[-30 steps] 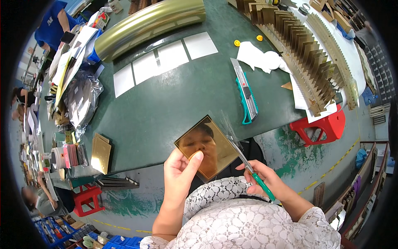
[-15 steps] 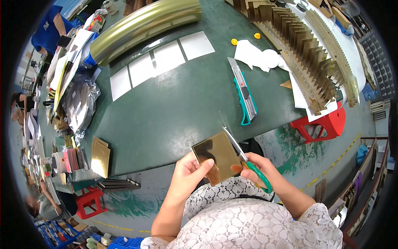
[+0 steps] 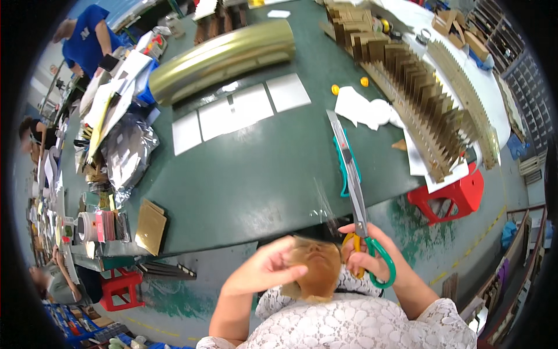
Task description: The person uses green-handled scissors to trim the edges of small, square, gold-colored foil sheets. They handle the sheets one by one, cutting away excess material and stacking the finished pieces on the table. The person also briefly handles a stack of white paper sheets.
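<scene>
My left hand (image 3: 264, 269) grips a small square gold mirror-like sheet (image 3: 317, 270) by its left edge, close to my body. The sheet is tilted, blurred and full of reflections. In my right hand (image 3: 383, 247) is a pair of scissors (image 3: 358, 209) with one green and one yellow handle loop. Their blades look closed together and point away from me over the table edge, apart from the sheet. Past the blade tips lies a teal utility knife (image 3: 340, 160), partly hidden by them. Thin clear film strips (image 3: 322, 198) show left of the blades.
A gold film roll (image 3: 224, 63) and several white rectangles (image 3: 235, 119) lie on the green table (image 3: 244, 180). Slotted racks of brown plates (image 3: 412, 81) stand at right. Gold sheets (image 3: 151, 227) sit near the left front edge; a red stool (image 3: 450, 198) stands at right.
The scissors have swung away from the sheet's right edge, and their blades now point forward. My left hand has drawn the sheet lower and tilted it. The view has shifted a little.
</scene>
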The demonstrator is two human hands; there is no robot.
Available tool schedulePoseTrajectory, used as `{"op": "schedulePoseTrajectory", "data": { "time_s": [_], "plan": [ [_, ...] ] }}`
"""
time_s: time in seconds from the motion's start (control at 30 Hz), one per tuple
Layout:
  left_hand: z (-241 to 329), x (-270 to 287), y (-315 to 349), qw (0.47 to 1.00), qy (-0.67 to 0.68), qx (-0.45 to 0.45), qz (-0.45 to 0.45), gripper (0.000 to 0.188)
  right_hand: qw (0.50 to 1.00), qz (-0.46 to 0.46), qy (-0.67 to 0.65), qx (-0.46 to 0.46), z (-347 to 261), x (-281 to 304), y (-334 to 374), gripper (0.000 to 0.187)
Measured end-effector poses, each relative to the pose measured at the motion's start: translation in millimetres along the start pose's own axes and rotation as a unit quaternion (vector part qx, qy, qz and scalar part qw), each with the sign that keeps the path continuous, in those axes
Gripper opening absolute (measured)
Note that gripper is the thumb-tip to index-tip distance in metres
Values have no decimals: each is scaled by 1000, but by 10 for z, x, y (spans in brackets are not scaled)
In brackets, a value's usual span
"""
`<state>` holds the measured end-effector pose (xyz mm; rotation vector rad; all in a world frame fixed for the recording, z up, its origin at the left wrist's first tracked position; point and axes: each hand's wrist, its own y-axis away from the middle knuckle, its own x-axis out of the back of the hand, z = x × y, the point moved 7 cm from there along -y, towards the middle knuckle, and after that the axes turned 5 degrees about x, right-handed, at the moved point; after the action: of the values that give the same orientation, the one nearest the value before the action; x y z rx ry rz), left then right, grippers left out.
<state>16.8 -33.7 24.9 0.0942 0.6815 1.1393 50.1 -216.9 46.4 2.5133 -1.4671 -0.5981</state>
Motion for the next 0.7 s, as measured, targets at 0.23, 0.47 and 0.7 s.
{"op": "schedulePoseTrajectory", "data": {
  "time_s": [0.23,0.47,0.7],
  "plan": [
    [137,76,-23,995,78,-32,-44,54,994,70,-17,79,3,26,-80,53],
    [-123,19,37,987,107,-81,86,49,987,84,-69,118,-58,-81,-197,53],
    [241,272,156,940,153,-173,252,23,995,-40,-23,85,90,-118,-51,58]
  ]
}}
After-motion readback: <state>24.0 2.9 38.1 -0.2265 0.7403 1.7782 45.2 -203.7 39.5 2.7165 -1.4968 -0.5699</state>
